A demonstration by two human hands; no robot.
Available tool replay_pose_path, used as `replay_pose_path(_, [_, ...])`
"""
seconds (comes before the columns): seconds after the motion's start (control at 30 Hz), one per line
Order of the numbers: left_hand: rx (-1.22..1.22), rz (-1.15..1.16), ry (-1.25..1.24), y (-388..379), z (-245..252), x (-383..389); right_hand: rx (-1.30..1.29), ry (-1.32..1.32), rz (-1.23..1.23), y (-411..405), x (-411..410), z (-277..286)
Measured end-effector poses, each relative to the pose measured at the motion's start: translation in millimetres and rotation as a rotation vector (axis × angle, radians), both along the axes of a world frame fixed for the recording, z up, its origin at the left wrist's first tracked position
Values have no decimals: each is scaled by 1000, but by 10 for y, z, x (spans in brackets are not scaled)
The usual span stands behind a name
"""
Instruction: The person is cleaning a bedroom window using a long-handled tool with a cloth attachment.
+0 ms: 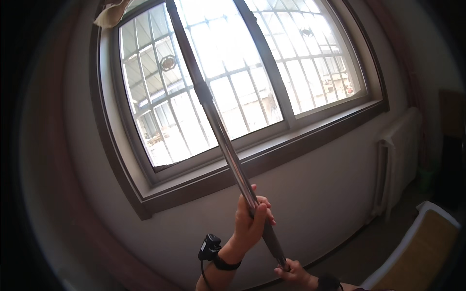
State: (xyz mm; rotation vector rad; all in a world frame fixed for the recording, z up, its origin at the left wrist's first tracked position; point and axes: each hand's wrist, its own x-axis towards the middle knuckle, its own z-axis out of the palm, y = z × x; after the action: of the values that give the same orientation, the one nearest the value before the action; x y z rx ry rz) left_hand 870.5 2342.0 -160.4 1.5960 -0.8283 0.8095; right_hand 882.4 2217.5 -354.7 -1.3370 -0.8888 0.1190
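Observation:
A long telescopic metal pole [233, 156] slants across the view, from low right up to the top edge. Around its shiny middle section is my left hand [249, 223], wearing a black wrist strap with a small black device. Lower down, my right hand [296, 274] grips the pole's bottom end, below a dark sleeve on the shaft. The dark upper section passes in front of a sliding window [233, 98]; whether it touches the glass I cannot tell. The pole's top end is out of view. A pale cloth-like piece [113, 14] shows at the window's upper left corner.
Metal bars show behind the glass. A brown-edged sill [269, 160] juts out under the window. At right, a white radiator [398, 160] stands against the wall, and a yellow-brown surface with white edging [418, 251] lies at lower right. Reddish curtain-like strips flank the window.

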Motion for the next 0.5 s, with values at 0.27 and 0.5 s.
replay_pose_path(0.27, [-62, 57, -30, 669, 852, 765, 67, -226, -60, 832, 854, 661])
replay_pose_path(0.5, [-138, 54, 24, 1061, 1664, 1103, 99, -285, -102, 1311, 1285, 1376])
